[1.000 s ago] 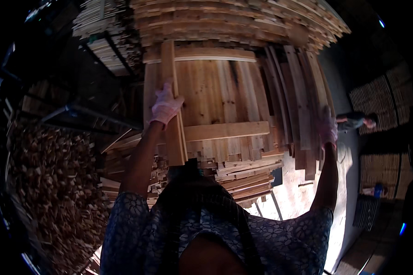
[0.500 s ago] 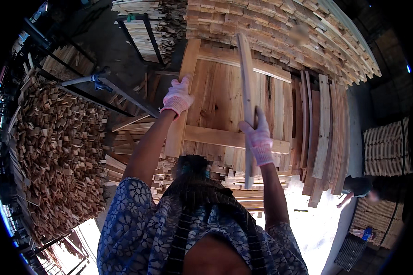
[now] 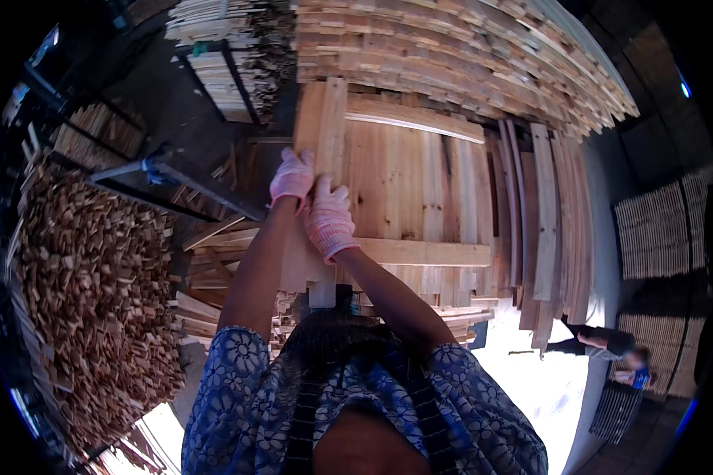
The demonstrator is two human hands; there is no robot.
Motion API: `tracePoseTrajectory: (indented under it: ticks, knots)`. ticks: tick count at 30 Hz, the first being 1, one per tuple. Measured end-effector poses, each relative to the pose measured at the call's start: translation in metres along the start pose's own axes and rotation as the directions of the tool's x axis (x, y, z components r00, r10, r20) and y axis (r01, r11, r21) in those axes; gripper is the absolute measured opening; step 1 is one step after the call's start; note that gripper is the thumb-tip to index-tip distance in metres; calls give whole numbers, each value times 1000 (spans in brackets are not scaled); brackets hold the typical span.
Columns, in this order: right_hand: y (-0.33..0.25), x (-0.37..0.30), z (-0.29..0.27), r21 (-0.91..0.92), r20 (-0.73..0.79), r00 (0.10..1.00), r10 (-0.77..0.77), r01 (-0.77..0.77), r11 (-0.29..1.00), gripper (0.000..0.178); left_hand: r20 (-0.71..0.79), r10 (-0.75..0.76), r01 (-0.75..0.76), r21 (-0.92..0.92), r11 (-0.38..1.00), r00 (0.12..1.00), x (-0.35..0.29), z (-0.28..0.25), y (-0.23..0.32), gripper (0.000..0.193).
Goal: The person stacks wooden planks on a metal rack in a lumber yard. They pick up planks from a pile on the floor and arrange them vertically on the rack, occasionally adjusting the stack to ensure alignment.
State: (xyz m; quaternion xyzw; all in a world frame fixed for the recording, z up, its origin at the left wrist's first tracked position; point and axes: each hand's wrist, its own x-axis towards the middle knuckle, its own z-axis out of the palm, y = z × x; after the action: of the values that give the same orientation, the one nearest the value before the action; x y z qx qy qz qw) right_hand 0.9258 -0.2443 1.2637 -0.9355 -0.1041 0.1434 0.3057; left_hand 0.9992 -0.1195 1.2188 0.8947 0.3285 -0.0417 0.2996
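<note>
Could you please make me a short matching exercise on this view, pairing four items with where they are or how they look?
Items
1. Left hand and right hand
2. Loose boards
3. Offcut pile
4. Co-worker

Places and looks
A. Lower right of the view
B. In pinkish gloves, close together
C. Side by side, just right of the panel
D. Left side of the view, in many short pieces

Right pairs: 1-B, 2-C, 3-D, 4-A

no legible text, no readable labels, numbers or signs
</note>
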Motion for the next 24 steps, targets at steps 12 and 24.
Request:
tracePoseTrajectory:
  ticks: [12, 24]
  knots:
    - [292, -67, -315, -404, -796, 584, 159, -709, 578, 81, -161, 306, -286, 136, 949, 938, 41, 39, -53, 63]
    - [375, -81, -366, -388, -561, 665, 492, -737, 554, 72, -155, 312, -311, 29, 950, 937, 45, 23, -64, 66]
